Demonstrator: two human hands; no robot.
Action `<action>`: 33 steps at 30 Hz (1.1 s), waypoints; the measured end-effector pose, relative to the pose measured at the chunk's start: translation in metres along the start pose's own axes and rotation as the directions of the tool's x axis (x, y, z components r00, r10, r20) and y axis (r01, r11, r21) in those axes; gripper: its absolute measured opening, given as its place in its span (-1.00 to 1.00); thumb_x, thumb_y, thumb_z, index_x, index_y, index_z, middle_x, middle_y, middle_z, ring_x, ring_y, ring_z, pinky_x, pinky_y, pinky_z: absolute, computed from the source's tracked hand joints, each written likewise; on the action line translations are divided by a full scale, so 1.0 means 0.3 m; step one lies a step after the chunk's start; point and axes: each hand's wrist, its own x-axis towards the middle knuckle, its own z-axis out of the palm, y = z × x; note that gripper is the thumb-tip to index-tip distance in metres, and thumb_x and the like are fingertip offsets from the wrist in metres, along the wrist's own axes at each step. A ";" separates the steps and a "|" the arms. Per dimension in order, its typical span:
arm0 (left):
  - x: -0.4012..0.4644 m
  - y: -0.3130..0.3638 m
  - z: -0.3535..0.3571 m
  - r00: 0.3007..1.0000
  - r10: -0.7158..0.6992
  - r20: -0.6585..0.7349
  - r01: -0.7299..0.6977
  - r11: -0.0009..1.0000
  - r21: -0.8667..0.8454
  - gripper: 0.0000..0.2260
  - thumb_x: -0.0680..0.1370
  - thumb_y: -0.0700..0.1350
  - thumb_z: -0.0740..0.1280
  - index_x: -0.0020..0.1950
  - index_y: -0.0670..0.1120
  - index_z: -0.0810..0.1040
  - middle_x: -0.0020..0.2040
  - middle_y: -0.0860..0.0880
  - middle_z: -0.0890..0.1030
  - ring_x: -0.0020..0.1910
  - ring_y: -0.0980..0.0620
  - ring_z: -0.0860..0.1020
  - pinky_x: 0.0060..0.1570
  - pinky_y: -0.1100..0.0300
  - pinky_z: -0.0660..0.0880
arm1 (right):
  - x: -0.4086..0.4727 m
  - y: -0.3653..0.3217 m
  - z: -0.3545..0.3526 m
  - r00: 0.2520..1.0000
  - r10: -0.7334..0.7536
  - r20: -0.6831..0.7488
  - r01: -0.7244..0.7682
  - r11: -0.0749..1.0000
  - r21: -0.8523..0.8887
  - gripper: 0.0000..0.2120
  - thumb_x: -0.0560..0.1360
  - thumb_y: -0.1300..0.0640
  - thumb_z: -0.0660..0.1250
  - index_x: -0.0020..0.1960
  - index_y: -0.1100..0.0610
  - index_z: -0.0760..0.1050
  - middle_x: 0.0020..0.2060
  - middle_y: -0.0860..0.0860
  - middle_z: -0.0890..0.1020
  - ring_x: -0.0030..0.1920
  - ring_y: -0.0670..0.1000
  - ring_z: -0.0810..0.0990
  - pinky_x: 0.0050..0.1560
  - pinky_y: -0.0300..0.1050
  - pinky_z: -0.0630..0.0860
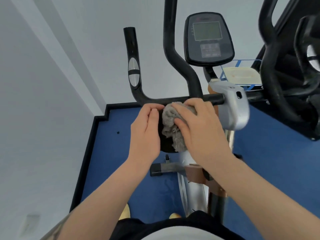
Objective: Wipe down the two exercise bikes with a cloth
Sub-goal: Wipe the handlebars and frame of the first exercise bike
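Note:
An exercise bike (232, 108) with black handlebars and a grey console (207, 37) stands right in front of me. A fluffy grey cloth (170, 122) lies bunched on a black padded part (167, 145) just below the handlebar crossbar (173, 100). My right hand (197, 129) lies over the cloth with its fingers curled into it. My left hand (147, 130) rests against the left edge of the black pad, fingers bent over its top. A second black exercise machine (290, 66) stands at the right.
The bike's left handle (133, 70) with silver grip sensors rises at the left. White walls close in at the left and behind. The floor (121, 153) is blue with a black skirting. A blue basket (240, 73) with a pale item sits behind the bike.

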 end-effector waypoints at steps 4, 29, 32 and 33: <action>0.006 -0.010 0.000 1.000 -0.029 -0.002 0.028 0.996 -0.079 -0.76 0.68 -0.18 0.11 0.02 -0.09 0.58 -0.12 0.12 0.62 -0.08 0.17 0.54 -0.05 0.30 0.45 | 0.053 -0.019 0.010 0.997 -0.056 0.058 0.057 0.998 -0.009 -0.74 0.56 0.19 0.31 0.22 0.23 0.58 0.18 0.09 0.59 0.21 0.14 0.48 0.21 0.03 0.44; -0.043 -0.038 -0.060 0.983 0.019 0.182 0.026 0.971 -0.239 -0.67 0.72 -0.20 0.01 0.34 -0.15 0.51 0.19 0.11 0.64 0.23 0.21 0.55 0.15 0.42 0.41 | -0.039 -0.026 0.025 0.916 -0.342 -0.208 0.340 0.939 -0.046 -0.82 0.52 0.10 0.38 0.02 0.15 0.69 0.02 0.00 0.70 0.07 0.00 0.67 0.24 0.06 0.49; -0.050 -0.039 -0.057 0.990 0.036 0.138 -0.003 0.973 -0.231 -0.66 0.71 -0.22 0.00 0.29 -0.09 0.54 0.16 0.18 0.64 0.22 0.23 0.54 0.16 0.43 0.40 | -0.017 -0.100 0.051 0.954 -0.157 -0.256 0.186 0.978 0.095 -0.86 0.51 0.16 0.39 0.01 0.16 0.69 -0.01 -0.01 0.71 0.04 -0.02 0.67 0.25 0.00 0.47; -0.055 -0.039 -0.058 0.990 0.029 0.136 0.003 0.974 -0.227 -0.66 0.71 -0.21 0.00 0.30 -0.11 0.53 0.17 0.15 0.64 0.22 0.22 0.54 0.16 0.41 0.41 | -0.040 -0.106 0.054 0.959 -0.149 -0.241 0.179 0.978 0.104 -0.85 0.51 0.17 0.40 0.03 0.16 0.69 0.01 -0.01 0.71 0.05 -0.03 0.67 0.27 -0.03 0.45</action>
